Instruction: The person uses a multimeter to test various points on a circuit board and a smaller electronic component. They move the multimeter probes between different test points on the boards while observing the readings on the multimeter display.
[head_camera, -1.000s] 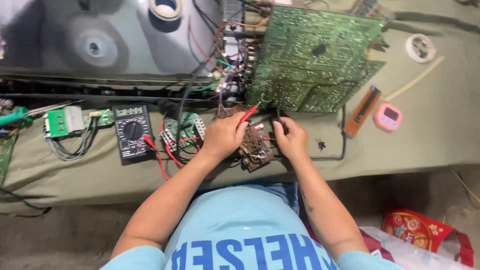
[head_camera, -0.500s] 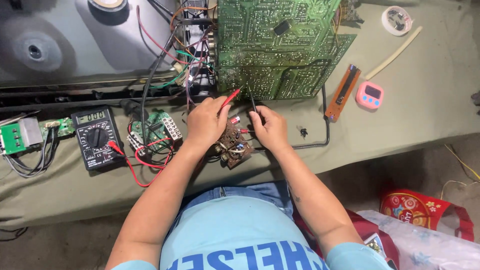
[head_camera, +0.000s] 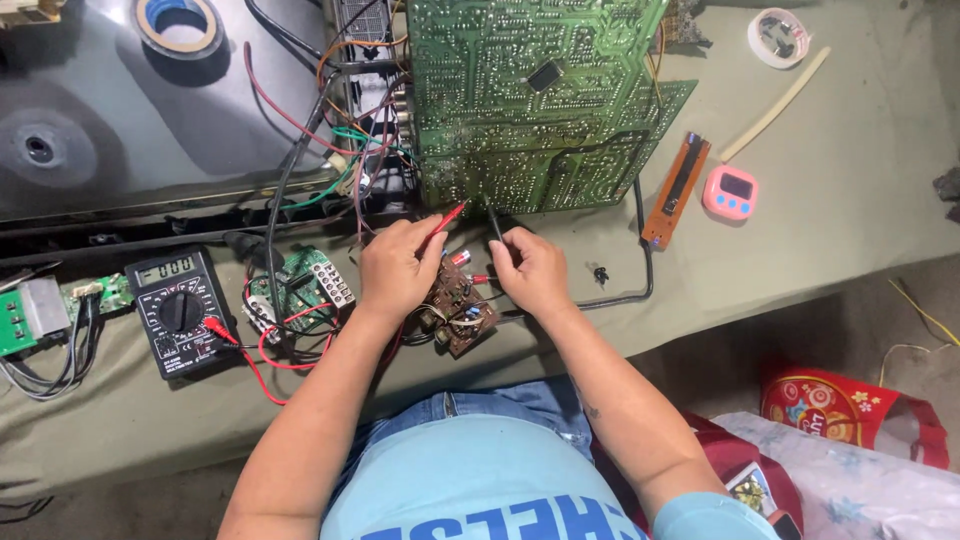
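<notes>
The person sits at a cloth-covered workbench (head_camera: 850, 200), both forearms reaching forward. The landmark is the large green circuit board (head_camera: 540, 100), lying solder side up at the far middle of the bench.

The left hand (head_camera: 398, 268) is closed around a red probe (head_camera: 445, 220), held pen-fashion; the tip points at the near edge of the large board, and appears to touch it. The right hand (head_camera: 528, 272) is closed in like manner around a black probe (head_camera: 494, 222), its tip at the same edge just right of the red one. The two tips stand near each other but apart.

Just below the near edge of the large board, between and under the two hands, lies a small brown circuit board (head_camera: 462, 310) with components facing up.

Left of the large board, a tangle of coloured wires (head_camera: 345, 150) runs to a dark chassis. Further left and nearer the person sits a black multimeter (head_camera: 178, 310), dial uppermost, with a red lead (head_camera: 262, 360) curling from it toward the left wrist. Between multimeter and left hand rests a small green board (head_camera: 305, 285).

Right of the large board lie a long brown strip part (head_camera: 677, 190) and a pink timer (head_camera: 730, 192). A roll of blue tape (head_camera: 178, 22) sits on the dark panel far left of the board.
</notes>
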